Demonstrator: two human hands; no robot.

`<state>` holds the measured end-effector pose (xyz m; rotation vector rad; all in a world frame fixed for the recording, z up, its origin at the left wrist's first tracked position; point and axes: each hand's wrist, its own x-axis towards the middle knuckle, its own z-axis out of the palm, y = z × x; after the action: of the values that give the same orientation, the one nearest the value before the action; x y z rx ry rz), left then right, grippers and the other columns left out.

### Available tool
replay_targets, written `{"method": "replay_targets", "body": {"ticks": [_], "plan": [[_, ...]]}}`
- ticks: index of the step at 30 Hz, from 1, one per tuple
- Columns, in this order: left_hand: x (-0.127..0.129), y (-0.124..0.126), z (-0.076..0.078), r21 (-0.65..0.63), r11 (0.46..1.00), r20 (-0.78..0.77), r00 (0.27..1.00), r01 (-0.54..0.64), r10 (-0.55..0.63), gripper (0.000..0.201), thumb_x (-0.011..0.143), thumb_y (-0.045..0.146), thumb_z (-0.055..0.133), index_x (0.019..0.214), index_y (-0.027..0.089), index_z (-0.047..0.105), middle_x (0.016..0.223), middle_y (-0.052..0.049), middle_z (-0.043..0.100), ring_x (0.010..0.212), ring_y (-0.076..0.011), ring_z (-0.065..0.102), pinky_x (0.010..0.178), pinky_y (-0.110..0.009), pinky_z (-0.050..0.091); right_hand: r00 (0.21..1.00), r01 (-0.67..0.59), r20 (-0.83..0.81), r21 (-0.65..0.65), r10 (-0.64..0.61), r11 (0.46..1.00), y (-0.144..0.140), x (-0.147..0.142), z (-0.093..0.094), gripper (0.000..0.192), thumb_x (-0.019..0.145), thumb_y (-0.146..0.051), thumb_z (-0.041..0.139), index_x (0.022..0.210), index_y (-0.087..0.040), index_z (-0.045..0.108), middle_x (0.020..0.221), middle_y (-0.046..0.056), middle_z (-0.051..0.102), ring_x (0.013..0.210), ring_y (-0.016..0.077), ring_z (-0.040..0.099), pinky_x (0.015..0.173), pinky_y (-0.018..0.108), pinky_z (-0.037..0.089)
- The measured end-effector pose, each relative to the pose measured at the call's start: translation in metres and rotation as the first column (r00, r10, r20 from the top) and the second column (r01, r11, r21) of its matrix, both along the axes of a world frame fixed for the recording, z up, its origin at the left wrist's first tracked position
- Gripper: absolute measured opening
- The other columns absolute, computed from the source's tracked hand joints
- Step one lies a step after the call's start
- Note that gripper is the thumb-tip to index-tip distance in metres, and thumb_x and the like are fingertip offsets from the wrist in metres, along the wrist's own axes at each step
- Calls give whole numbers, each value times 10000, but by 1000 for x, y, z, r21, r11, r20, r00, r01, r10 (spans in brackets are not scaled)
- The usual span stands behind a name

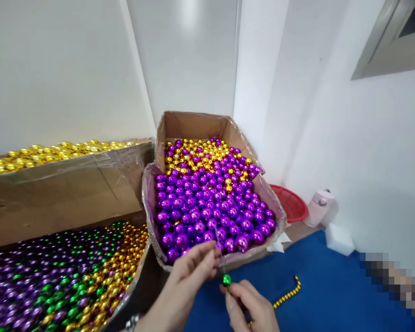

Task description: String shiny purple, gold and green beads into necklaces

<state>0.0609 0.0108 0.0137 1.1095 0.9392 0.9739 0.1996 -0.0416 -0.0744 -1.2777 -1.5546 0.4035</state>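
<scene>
At bottom centre, nearest the viewer, 2 bare hands work close tog. R hand [252, 304]: fingertips pinched narrow on a shiny round metallic-green bead [226, 280]. L hand [185, 276], just above & to the left: thumb & fingers drawn in on a thin clear thread [218, 237], faint to see, which runs down to the green bead. So the bead sits btwn the hands, in front of the big box, over the edge of the blue surface [314, 272]. Silver-coloured band [133, 322] on L wrist, partly cut off by the frame.

Just right of R hand, a curved string of small round shiny gold beads [287, 295] lies on the surface.

Bottom left: open brown cardboard box w/ film-covered rim [134, 287], full of small shiny purple, green & gold beads [72, 276]. Behind it, a taller brown cardboard box side [62, 196], w/ gold beads [38, 154] heaped at its top.

Beyond the hands, centre: big open cardboard box wrapped in clear film [193, 123]; large shiny purple balls [207, 212] in front, mixed gold & purple ones farther back.

Right of it: round red plastic basket [290, 203], pale pink upright object [320, 208] & white block [339, 239]. Farthest: pale wall [307, 115].
</scene>
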Motion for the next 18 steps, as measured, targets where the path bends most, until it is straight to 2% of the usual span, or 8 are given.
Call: {"method": "replay_targets", "body": {"ticks": [2, 4, 7, 9, 11, 13, 15, 18], "plan": [[1, -12, -12, -27, 999, 54, 998, -23, 24, 303, 747, 415, 676, 960, 199, 680, 955, -80, 674, 879, -209, 606, 782, -282, 484, 987, -109, 121, -6, 109, 994, 10, -6, 17, 229, 895, -250, 445, 772, -190, 628, 636, 21, 554, 556, 125, 559, 512, 187, 426], [2, -15, -20, -46, 997, 135, 988, -63, 69, 265, 766, 428, 651, 865, 184, 684, 901, -72, 674, 811, -196, 606, 729, -272, 487, 966, -189, 171, -30, 192, 981, 16, -14, 32, 210, 885, -217, 443, 758, -186, 608, 680, 26, 578, 602, 128, 572, 554, 192, 433], [-1, -11, -24, -94, 984, 242, 956, -149, 168, 243, 787, 419, 631, 824, 181, 658, 892, -60, 661, 818, -188, 602, 726, -269, 489, 928, -283, 226, -89, 296, 955, 19, -16, 52, 174, 890, -225, 453, 868, -191, 622, 802, 36, 630, 692, 141, 600, 608, 207, 450], [-6, -6, -26, -114, 973, 283, 932, -201, 226, 218, 796, 402, 628, 822, 186, 640, 881, -45, 650, 830, -179, 602, 750, -270, 491, 874, -321, 342, -128, 346, 938, 23, -1, 64, 194, 897, -266, 475, 1003, -210, 628, 899, 42, 652, 755, 159, 612, 654, 234, 463], [-11, -2, -29, -124, 965, 285, 923, -231, 258, 204, 802, 398, 624, 832, 197, 626, 860, -25, 637, 794, -164, 606, 755, -277, 498, 804, -323, 483, -136, 347, 937, 30, 26, 76, 254, 919, -299, 465, 1120, -241, 609, 965, 43, 654, 840, 177, 608, 736, 275, 460], [-15, -1, -34, -95, 974, 226, 948, -207, 223, 211, 816, 410, 602, 833, 201, 621, 833, -15, 627, 722, -148, 600, 715, -275, 504, 741, -285, 596, -138, 309, 949, 40, 60, 84, 279, 932, -332, 460, 1159, -263, 604, 975, 34, 655, 862, 181, 596, 758, 295, 447], [-15, -1, -39, -13, 991, 111, 985, -134, 135, 245, 838, 425, 564, 813, 188, 621, 787, -21, 620, 648, -134, 584, 644, -252, 492, 677, -242, 671, -184, 302, 953, 54, 89, 89, 287, 947, -319, 433, 1170, -280, 609, 975, 33, 657, 872, 179, 596, 751, 292, 443], [-9, 1, -42, 91, 996, -65, 998, 10, -4, 293, 852, 435, 530, 772, 165, 609, 717, -33, 610, 600, -136, 581, 576, -234, 465, 553, -253, 751, -260, 360, 932, 76, 112, 89, 301, 954, -308, 414, 1182, -312, 610, 891, 30, 667, 822, 180, 598, 739, 304, 433]]}}
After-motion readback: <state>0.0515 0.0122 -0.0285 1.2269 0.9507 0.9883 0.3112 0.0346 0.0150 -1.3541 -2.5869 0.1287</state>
